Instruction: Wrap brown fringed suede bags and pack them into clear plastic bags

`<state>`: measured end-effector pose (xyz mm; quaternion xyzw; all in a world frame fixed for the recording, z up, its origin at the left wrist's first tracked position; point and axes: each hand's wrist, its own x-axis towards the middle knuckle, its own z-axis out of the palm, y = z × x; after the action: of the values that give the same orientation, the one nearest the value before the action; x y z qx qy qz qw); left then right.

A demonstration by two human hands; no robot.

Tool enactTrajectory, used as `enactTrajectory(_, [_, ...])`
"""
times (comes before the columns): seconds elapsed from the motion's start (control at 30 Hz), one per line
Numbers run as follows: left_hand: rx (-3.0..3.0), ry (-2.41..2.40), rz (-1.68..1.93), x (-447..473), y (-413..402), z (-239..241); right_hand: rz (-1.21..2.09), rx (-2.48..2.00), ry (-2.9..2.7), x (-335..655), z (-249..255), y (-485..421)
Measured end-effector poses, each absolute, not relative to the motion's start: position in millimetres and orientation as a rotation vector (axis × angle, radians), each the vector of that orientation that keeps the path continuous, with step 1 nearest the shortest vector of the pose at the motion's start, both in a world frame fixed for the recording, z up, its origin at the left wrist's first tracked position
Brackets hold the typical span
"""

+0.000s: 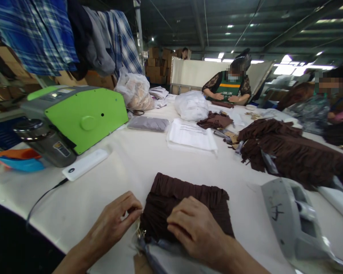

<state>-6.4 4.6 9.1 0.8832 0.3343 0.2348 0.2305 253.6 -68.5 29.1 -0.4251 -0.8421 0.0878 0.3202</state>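
Note:
A dark brown fringed piece (185,187), which looks like a folded bag or garment, lies flat on the table in front of me. At its left edge is my left hand (114,215), with thumb and forefinger brought together; what is between them, if anything, is too small to tell. Over the piece's front part lies my right hand (193,224), its fingers bent and pressed together, the tips hiding whatever they grip. Small metal fittings (142,232) and pale threads show by the lower left corner. Clear plastic (162,255) and a brown card tag (143,263) stick out at the front.
On the left stand a green machine (88,114), a dark bottle (45,142) and a white power bank (85,164) with a cable. White plastic bags (191,137) lie ahead. A grey tape dispenser (291,217) and a brown fringed pile (291,148) occupy the right. Co-workers (231,87) sit beyond.

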Motion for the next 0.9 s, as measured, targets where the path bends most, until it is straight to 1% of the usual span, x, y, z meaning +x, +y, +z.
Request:
enactTrajectory(0.07, [2.453,0.879,0.594,-8.2,-0.9,5.6,0.034,-1.092,-2.246,241.6,7.6,-91.6])
enactTrajectory(0.13, [2.549,0.818,0.492,-0.9,-5.5,3.0,-0.166,-1.177,-2.232,230.7,-21.4,-111.1])
enactTrajectory(0.23, [2.708,0.736,0.321,17.2,-9.2,1.4,-0.269,-1.409,-2.298,221.7,-57.1,-130.7])
enactTrajectory(0.3, [2.753,0.710,0.269,26.9,-9.0,1.7,-0.267,-1.495,-2.343,219.5,-66.7,-137.0])
enactTrajectory(0.37, [2.719,0.714,0.291,33.4,-6.9,2.0,-0.220,-1.529,-2.336,218.9,-66.8,-138.9])
enactTrajectory(0.5, [2.517,0.844,0.457,46.3,-0.9,-2.2,-0.040,-1.517,-2.299,221.9,-58.8,-136.3])
enactTrajectory(0.57, [2.469,0.880,0.500,53.4,1.6,-5.6,-0.011,-1.515,-2.303,225.3,-56.5,-135.1])
enactTrajectory(0.7, [2.405,0.878,0.591,46.8,4.9,-3.3,-0.132,-1.554,-2.268,234.0,-51.7,-134.9])
enactTrajectory(0.8, [2.271,1.089,0.693,16.0,-1.1,2.6,-0.245,-1.565,-2.248,239.8,-45.7,-133.5])
enactTrajectory(0.83, [2.236,1.195,0.655,4.1,-6.8,2.7,-0.275,-1.562,-2.232,241.2,-44.1,-132.6])
enactTrajectory(0.9, [2.191,1.391,0.462,-16.4,-24.4,-2.7,-0.322,-1.545,-2.176,242.9,-43.6,-130.5])
